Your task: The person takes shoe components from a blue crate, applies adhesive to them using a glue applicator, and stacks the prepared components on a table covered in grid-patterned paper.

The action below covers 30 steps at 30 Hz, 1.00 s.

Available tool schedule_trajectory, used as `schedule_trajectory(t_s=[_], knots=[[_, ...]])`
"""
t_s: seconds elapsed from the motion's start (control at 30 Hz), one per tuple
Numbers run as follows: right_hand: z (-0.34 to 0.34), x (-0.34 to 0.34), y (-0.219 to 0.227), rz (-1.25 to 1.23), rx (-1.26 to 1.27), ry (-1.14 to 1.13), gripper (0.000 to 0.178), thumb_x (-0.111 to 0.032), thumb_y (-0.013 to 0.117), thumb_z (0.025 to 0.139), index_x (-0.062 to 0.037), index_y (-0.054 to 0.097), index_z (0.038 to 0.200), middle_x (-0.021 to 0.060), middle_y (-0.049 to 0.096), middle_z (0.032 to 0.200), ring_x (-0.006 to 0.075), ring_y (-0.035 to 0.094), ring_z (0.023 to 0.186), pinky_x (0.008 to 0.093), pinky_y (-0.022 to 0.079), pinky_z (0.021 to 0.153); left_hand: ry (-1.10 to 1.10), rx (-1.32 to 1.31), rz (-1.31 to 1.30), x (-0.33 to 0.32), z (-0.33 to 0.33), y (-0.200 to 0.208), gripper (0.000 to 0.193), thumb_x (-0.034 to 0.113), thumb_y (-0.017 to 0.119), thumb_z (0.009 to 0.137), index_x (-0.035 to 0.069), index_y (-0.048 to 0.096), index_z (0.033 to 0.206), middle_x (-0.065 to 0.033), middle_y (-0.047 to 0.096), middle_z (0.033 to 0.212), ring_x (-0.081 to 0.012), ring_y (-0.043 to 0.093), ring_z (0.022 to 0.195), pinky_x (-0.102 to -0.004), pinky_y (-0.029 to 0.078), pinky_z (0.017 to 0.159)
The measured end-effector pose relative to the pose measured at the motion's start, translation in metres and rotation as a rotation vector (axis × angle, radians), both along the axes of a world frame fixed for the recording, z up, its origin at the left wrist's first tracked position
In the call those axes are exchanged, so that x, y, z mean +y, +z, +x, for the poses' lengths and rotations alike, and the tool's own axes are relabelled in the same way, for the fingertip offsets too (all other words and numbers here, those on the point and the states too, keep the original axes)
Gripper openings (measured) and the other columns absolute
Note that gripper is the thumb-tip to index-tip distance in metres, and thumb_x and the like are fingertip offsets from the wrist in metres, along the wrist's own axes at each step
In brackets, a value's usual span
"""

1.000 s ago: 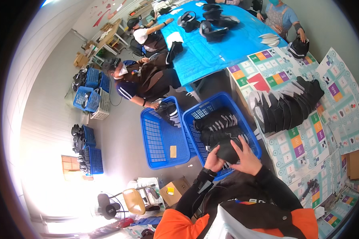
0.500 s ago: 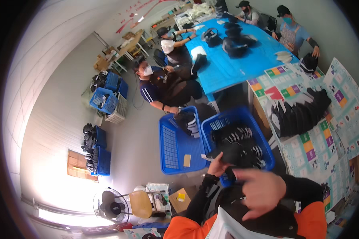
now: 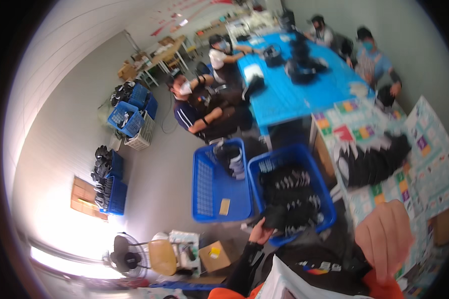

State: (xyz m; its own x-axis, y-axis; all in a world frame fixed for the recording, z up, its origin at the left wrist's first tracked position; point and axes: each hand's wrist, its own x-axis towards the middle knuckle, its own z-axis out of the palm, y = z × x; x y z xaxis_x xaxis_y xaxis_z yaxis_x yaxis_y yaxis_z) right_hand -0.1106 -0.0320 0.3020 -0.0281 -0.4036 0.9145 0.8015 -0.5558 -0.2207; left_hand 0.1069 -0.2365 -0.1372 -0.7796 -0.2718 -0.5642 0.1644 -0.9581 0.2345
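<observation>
My left hand point(image 3: 261, 233) is closed on a black shoe upper point(image 3: 274, 217) at the near edge of the right blue basket point(image 3: 329, 199). Rows of black shoe uppers with whitish edges point(image 3: 294, 199) fill that basket. Blurred, my right hand point(image 3: 386, 236) is raised close to the camera, over the near side of the table on the right. Its fingers are too smeared to read, and no thing shows in it. A row of black shoe uppers point(image 3: 374, 162) lies on that table, just beyond my right hand.
Another blue basket point(image 3: 199, 184) stands at the left, with a few shoe uppers point(image 3: 232, 159) inside. Several people sit around a blue-covered table point(image 3: 289, 99). A yellowish chair point(image 3: 162, 258), a fan point(image 3: 127, 254) and a cardboard box point(image 3: 218, 255) stand at the lower left.
My right hand has swung right, away from the basket to the table's near side. My left hand, still on the shoe upper, sits slightly lower left. The nearest seated person's hand has left the left basket.
</observation>
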Motion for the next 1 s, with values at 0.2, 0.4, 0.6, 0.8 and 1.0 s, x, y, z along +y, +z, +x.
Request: schedule_trajectory(t_s=[0.2, 0.4, 0.6, 0.8, 1.0], knots=[[-0.047, -0.012, -0.127, 0.92, -0.559, -0.071, 0.063, -0.052, 0.03, 0.11, -0.0133, 0.043, 0.063, 0.0014, 0.044, 0.056, 0.0196, 0.05, 0.055, 0.0465, 0.054, 0.099, 0.027, -0.069, 0.032, 0.005, -0.041, 0.022, 0.029, 0.02, 0.055, 0.105, 0.003, 0.063, 0.126, -0.0131, 0.069, 0.128, -0.0282, 0.064, 0.123, -0.0415, 0.049, 0.11], [-0.048, 0.007, -0.244, 1.471, 0.312, -0.797, 0.062, -0.045, 0.051, 0.102, -0.0064, 0.047, 0.15, 0.0237, 0.049, 0.15, 0.0385, 0.052, 0.135, 0.0524, 0.043, 0.111, 0.157, 0.202, 0.096, 0.025, -0.113, 0.067, 0.031, 0.019, 0.054, 0.105, -0.002, 0.061, 0.127, -0.0154, 0.067, 0.13, -0.0293, 0.063, 0.123, -0.0386, 0.05, 0.111], [-0.015, 0.015, -0.232, 1.007, 1.068, -1.93, 0.077, 0.006, 0.059, 0.082, -0.0037, 0.038, 0.155, 0.026, 0.049, 0.15, 0.0447, 0.048, 0.138, 0.0461, 0.039, 0.115, 0.028, 0.299, 0.185, 0.077, -0.163, 0.1, 0.039, 0.021, 0.054, 0.107, -0.007, 0.055, 0.134, -0.0222, 0.066, 0.128, -0.0315, 0.064, 0.121, -0.0382, 0.052, 0.111], [-0.039, 0.069, -0.247, 1.431, 1.061, -2.053, 0.07, 0.009, 0.058, 0.083, -0.0102, 0.049, 0.149, 0.0282, 0.066, 0.123, 0.0489, 0.063, 0.109, 0.0508, 0.051, 0.091, -0.689, 0.135, -0.996, 0.081, -0.135, 0.191, 0.022, 0.025, 0.061, 0.105, 0.003, 0.063, 0.104, -0.0034, 0.061, 0.072, -0.0131, 0.062, 0.071, -0.0277, 0.049, 0.064], [-0.028, 0.102, -0.251, 1.595, 1.069, -1.995, 0.064, 0.004, 0.061, 0.083, -0.0113, 0.055, 0.145, 0.0275, 0.066, 0.125, 0.0481, 0.063, 0.111, 0.05, 0.052, 0.092, -0.176, 0.157, -1.325, 0.078, -0.117, 0.277, 0.021, 0.011, 0.069, 0.095, 0.002, 0.069, 0.114, -0.0016, 0.062, 0.068, -0.0135, 0.065, 0.073, -0.0313, 0.052, 0.087]])
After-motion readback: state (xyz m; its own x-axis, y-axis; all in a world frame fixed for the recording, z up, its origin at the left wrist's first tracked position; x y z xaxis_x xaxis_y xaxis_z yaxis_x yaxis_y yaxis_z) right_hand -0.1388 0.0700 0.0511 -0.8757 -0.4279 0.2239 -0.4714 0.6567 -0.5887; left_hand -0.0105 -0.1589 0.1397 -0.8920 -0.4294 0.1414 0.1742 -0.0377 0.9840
